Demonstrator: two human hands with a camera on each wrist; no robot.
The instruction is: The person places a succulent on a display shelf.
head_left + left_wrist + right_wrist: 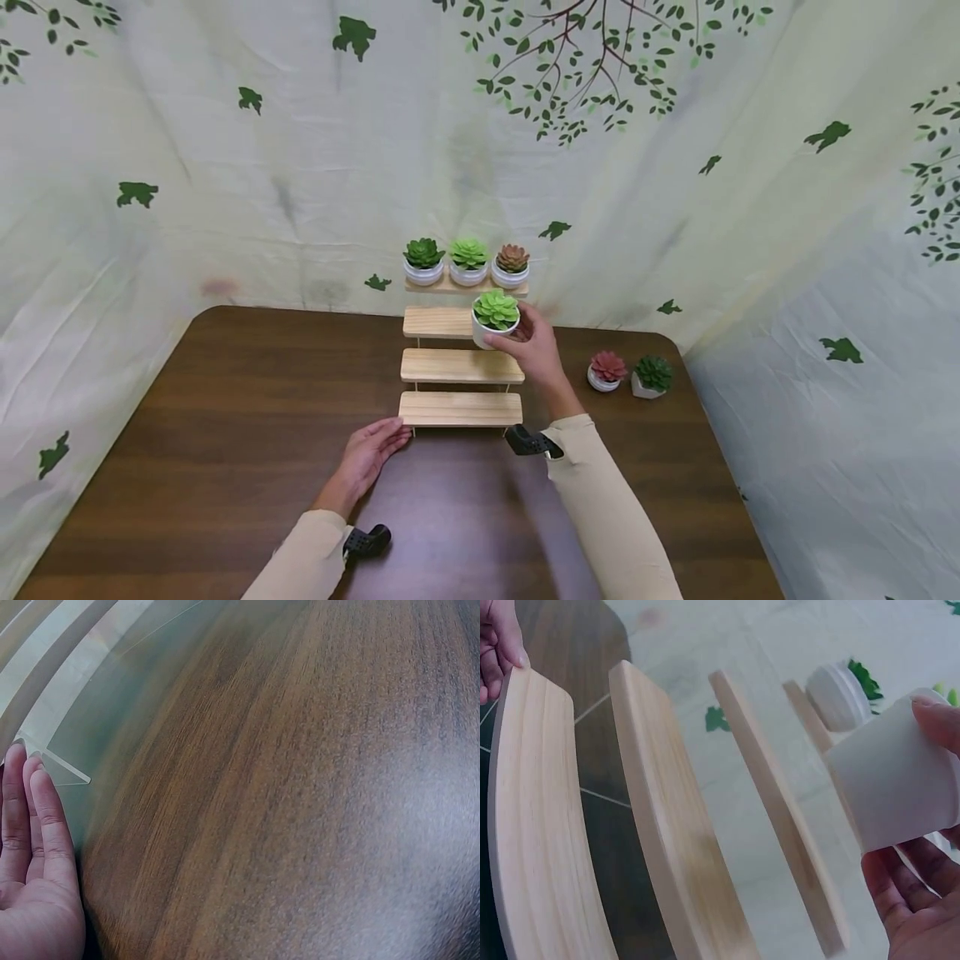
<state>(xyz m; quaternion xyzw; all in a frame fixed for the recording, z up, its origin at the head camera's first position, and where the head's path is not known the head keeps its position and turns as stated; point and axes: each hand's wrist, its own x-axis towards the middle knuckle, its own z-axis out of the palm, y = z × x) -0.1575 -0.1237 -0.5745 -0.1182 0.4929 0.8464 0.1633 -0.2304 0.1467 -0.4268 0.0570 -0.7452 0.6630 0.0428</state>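
Observation:
A four-tier wooden display stand (pixel 461 408) with clear supports stands on the table. My right hand (pixel 542 350) holds a light green artificial succulent in a white pot (pixel 486 332) over the right part of the second tier from the top. In the right wrist view, thumb and fingers are around the white pot (pixel 896 776), which tilts in that view. My left hand (pixel 366 457) pinches the left end of the lowest tier, thumb on top and fingers below. Three potted succulents (pixel 468 257) line the top tier: dark green, light green and brownish.
To the right of the stand, a red potted succulent (pixel 606 372) and a dark green one (pixel 651 377) stand on the brown table (pixel 300 383). A leaf-printed cloth (pixel 292 167) hangs right behind the table and along its right side.

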